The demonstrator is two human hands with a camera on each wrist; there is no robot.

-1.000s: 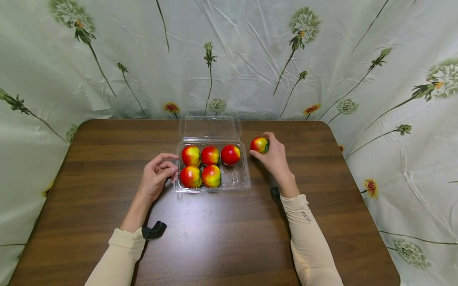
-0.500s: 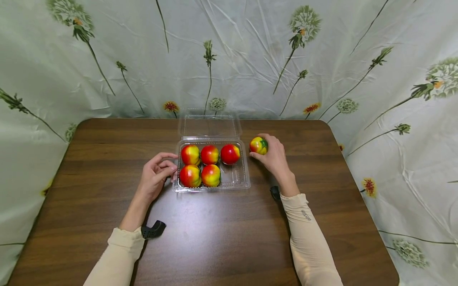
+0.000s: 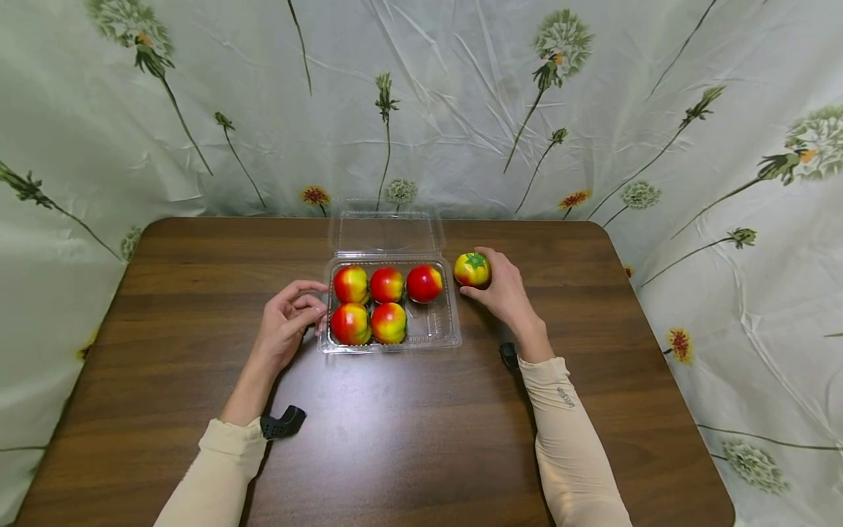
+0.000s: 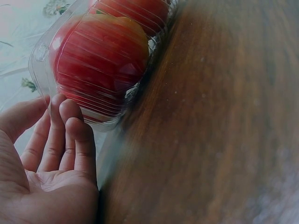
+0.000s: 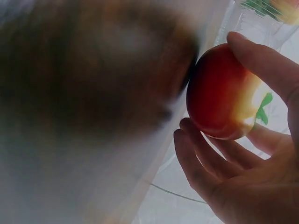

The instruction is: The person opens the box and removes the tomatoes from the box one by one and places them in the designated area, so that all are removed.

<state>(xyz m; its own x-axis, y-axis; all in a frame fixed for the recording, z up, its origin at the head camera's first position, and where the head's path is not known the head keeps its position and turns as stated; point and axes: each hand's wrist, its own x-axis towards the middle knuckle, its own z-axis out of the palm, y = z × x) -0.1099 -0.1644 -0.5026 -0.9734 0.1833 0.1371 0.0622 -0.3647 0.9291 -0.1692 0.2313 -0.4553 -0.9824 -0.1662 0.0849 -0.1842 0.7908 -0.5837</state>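
Note:
A clear plastic clamshell box (image 3: pixel 431 326) lies with its lid (image 3: pixel 387 230) raised at the back. Inside are several red-and-yellow fruits (image 3: pixel 388 323); the front right place in it holds none. At the box's left edge, my left hand (image 3: pixel 286 322) pinches the rim between thumb and fingertips, also visible in the left wrist view. Right of the box, my right hand (image 3: pixel 503 289) grips another red-and-yellow fruit (image 3: pixel 472 270), its green leafy top facing up in the head view. In the right wrist view, thumb and fingers surround this fruit (image 5: pixel 219 98); its red underside is close to the table.
Everything stands on a brown wooden table (image 3: pixel 369 446) with rounded corners. A pale curtain (image 3: pixel 454 110) with a dandelion print hangs behind and around it. A black wrist strap (image 3: pixel 283 423) is on the left arm.
The fruit in my right hand has turned, so its green top moved from the hand side to face up, and it shifted slightly left. My left hand and the box have stayed put.

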